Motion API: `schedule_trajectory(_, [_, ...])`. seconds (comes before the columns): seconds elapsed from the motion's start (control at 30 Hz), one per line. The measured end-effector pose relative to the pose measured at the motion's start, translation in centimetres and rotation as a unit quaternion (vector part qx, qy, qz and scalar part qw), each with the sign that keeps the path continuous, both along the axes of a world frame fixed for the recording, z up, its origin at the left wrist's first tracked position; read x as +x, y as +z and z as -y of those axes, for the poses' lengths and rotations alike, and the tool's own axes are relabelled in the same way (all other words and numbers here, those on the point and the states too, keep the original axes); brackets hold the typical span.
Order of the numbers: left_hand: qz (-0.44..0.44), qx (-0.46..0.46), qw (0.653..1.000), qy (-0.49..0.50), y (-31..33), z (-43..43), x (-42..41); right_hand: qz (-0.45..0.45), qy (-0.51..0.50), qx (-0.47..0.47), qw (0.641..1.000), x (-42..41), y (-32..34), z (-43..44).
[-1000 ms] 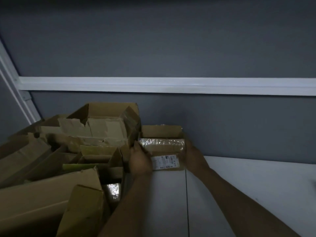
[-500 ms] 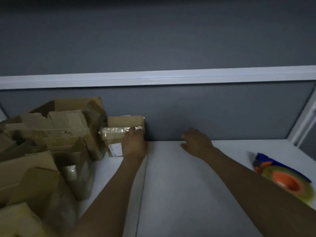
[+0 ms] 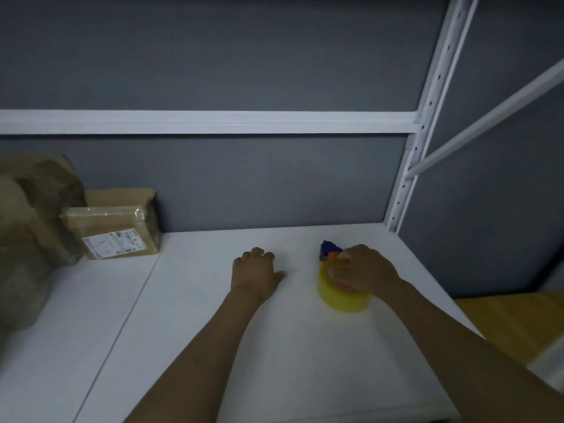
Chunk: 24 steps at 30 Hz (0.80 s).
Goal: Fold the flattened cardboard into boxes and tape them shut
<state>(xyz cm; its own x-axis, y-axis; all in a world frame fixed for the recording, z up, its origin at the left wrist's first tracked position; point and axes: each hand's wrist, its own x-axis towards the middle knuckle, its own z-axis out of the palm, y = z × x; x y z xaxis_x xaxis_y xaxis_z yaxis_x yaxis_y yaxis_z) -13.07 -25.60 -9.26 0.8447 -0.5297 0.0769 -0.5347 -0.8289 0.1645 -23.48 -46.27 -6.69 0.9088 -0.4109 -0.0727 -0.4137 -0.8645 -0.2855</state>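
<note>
R hand (image 3: pixel 363 270) moved onto tape roll (image 3: pixel 341 300), grips top; L hand (image 3: pixel 256 274) off box (image 3: pixel 119 230).

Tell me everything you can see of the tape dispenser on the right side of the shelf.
The tape dispenser is a handheld one. It carries a fat roll of yellowish, see-through packing tape, and its orange and dark blue body shows at the far end. It looks like plastic. It lies on the white shelf, right of centre. The right hand grips it from above, fingers curled over the roll. It is motion-blurred, so finer parts cannot be made out.
</note>
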Motion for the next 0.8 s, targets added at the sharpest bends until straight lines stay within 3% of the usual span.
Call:
schedule_trajectory(0.2, [-0.044,0.023,0.999,-0.006,-3.1,2.0,-1.8,-0.016,-0.017,0.102,0.995,-3.4,-4.9,2.5])
schedule_trajectory(0.4, [-0.052,0.007,0.999,0.006,-4.0,3.1,-1.3,-0.035,-0.006,0.013,0.999,-1.1,-5.2,2.0])
schedule_trajectory(0.67, [-0.012,0.037,0.999,0.001,-3.4,4.4,3.6,-0.024,-0.027,-0.032,0.999,3.3,-5.3,2.7])
schedule_trajectory(0.8, [0.002,0.047,0.999,0.001,-2.6,5.1,7.6,-0.018,-0.086,0.009,0.996,6.3,-4.4,4.2])
